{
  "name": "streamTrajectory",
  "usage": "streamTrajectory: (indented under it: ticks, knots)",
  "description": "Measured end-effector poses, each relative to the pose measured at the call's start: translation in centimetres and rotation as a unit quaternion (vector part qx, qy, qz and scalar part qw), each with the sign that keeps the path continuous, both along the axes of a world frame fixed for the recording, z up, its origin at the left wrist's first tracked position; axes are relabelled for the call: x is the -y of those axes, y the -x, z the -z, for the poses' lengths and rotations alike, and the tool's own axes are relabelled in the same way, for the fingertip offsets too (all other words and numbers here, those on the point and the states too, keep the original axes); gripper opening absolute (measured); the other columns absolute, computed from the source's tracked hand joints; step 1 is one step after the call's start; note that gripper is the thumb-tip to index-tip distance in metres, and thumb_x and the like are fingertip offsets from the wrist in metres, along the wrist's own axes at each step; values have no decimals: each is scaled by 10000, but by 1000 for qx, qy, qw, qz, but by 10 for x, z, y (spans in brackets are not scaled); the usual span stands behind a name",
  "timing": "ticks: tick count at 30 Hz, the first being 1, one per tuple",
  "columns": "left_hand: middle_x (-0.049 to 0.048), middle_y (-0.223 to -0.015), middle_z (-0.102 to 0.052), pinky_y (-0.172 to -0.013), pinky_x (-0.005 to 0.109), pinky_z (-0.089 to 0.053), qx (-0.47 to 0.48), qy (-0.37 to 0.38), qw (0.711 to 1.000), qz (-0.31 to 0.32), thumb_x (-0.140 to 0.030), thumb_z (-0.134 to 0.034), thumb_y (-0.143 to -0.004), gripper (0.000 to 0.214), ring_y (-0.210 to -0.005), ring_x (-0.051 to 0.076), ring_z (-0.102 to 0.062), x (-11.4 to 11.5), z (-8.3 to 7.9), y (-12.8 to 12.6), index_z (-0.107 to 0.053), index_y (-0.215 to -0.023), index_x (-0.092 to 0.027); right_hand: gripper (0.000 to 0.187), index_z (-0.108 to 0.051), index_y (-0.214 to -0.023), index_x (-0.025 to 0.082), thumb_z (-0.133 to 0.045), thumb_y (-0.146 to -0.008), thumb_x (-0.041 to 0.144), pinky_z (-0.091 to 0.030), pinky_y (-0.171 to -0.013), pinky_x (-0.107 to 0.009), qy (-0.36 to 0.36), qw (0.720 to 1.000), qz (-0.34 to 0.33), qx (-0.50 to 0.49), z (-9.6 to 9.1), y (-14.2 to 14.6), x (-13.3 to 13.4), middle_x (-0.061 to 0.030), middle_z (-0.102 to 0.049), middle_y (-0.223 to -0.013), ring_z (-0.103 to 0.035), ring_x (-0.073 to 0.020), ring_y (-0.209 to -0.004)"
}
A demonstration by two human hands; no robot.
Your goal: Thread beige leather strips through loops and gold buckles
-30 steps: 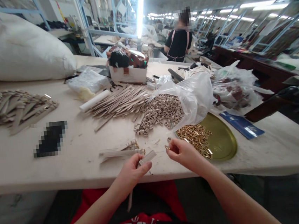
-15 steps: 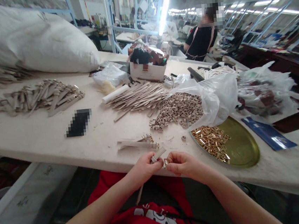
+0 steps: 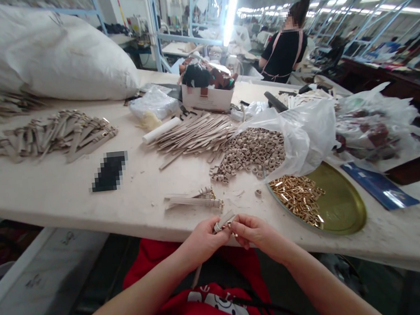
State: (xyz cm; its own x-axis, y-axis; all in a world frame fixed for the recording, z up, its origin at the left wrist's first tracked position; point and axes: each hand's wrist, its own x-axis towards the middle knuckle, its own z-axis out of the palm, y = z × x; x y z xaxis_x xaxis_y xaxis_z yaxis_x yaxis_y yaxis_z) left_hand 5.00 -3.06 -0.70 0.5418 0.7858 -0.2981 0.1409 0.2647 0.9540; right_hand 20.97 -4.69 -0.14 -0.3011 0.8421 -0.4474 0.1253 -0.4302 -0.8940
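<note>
At the table's front edge my left hand point(image 3: 210, 234) is closed on a beige strap point(image 3: 225, 219), with a small loop around it by the thumb. The strap's other end hangs down below the hand. My right hand point(image 3: 252, 230) pinches a small gold buckle point(image 3: 233, 225) against the strap's end; the fingers partly hide it. Just beyond my hands lie a few straps with gold buckles point(image 3: 195, 201). Farther back sits a heap of beige loops point(image 3: 252, 153), and to the right a pile of gold buckles point(image 3: 298, 199) rests in an olive-coloured oval tray point(image 3: 343, 209).
Loose beige strips point(image 3: 193, 135) lie behind the loops, beside a clear plastic bag point(image 3: 304, 133). On the left are a pile of buckled straps point(image 3: 54, 135), a dark pixelated object point(image 3: 109, 172) and a big white sack point(image 3: 51, 54). A person point(image 3: 283, 54) stands in the background.
My right hand has moved slightly left, bringing the buckle up against the strap in my left hand. A gap showed between the two hands before. The table things look unchanged.
</note>
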Motion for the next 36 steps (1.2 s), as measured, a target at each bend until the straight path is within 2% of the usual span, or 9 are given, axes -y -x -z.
streamTrajectory:
  ticks: [7, 11, 14, 17, 21, 24, 27, 32, 36]
  knots:
    - [-42, -608, -446, -526, 203, -298, -52, -36, 998, 18, -353, -494, -759, 214, -579, 101, -387, -5, 1, 0, -511, -706, -146, 164, -577, -771, 187, -560, -754, 348, -390, -500, -206, -50, 998, 22, -8, 15, 2, 5, 46, -540, -580, -478, -81, -509]
    - [-40, -628, -461, -537, 208, -304, -102, -72, 992, -3, -373, -505, -757, 224, -601, 110, -403, -9, 4, 4, -506, -722, -152, 114, -593, -780, 182, -620, -679, 228, -420, -543, -203, 21, 992, 78, -102, 17, 6, 7, 37, -592, -669, -515, -77, -562]
    - [-39, -637, -461, -551, 210, -317, -111, -73, 991, -19, -426, -486, -771, 270, -612, 114, -413, -11, 6, 12, -514, -776, -158, 249, -602, -876, 189, -665, -636, 175, -449, -603, -203, 86, 968, 143, -188, 17, 4, 7, 18, -637, -790, -559, -74, -621]
    - [-51, -568, -403, -528, 212, -317, -109, -59, 992, -26, -408, -363, -833, 289, -552, 109, -389, -9, 12, 18, -481, -720, -170, 306, -614, -912, 180, -709, -625, 219, -473, -678, -223, 108, 941, 217, -235, 18, 2, 4, -16, -659, -862, -594, -81, -666]
    - [-45, -571, -444, -537, 213, -325, -143, -85, 986, -8, -331, -393, -823, 222, -553, 112, -414, -4, 15, 16, -476, -687, -177, 279, -631, -858, 177, -733, -615, 269, -475, -572, -185, 96, 910, 309, -258, 24, 3, -1, -15, -675, -785, -560, -49, -537]
    - [-40, -577, -468, -530, 211, -326, -169, -109, 980, -15, -349, -395, -826, 236, -553, 118, -431, -3, 12, 10, -509, -711, -177, 244, -628, -855, 192, -720, -636, 249, -439, -479, -144, 93, 893, 332, -288, 29, 7, -4, -9, -679, -782, -512, -26, -471]
    - [-20, -620, -523, -557, 218, -349, -171, -128, 977, -3, -356, -385, -831, 267, -587, 132, -467, -5, 9, 4, -564, -755, -173, 222, -623, -838, 202, -714, -637, 225, -435, -456, -150, 97, 881, 343, -310, 32, 12, -3, -10, -680, -834, -505, -31, -467]
    - [20, -789, -627, -686, 240, -389, -134, -137, 982, -6, -353, -382, -846, 285, -728, 160, -537, -8, 8, -3, -603, -852, -174, 218, -614, -855, 208, -694, -663, 273, -427, -464, -173, 95, 881, 331, -324, 33, 26, 3, -5, -663, -831, -486, -42, -473]
    - [10, -715, -601, -611, 225, -383, -126, -127, 984, -20, -369, -397, -842, 273, -638, 141, -519, -6, 9, -4, -578, -806, -169, 186, -618, -828, 203, -686, -679, 294, -430, -545, -184, 6, 902, 360, -240, 38, 36, 7, 26, -612, -727, -489, -59, -543]
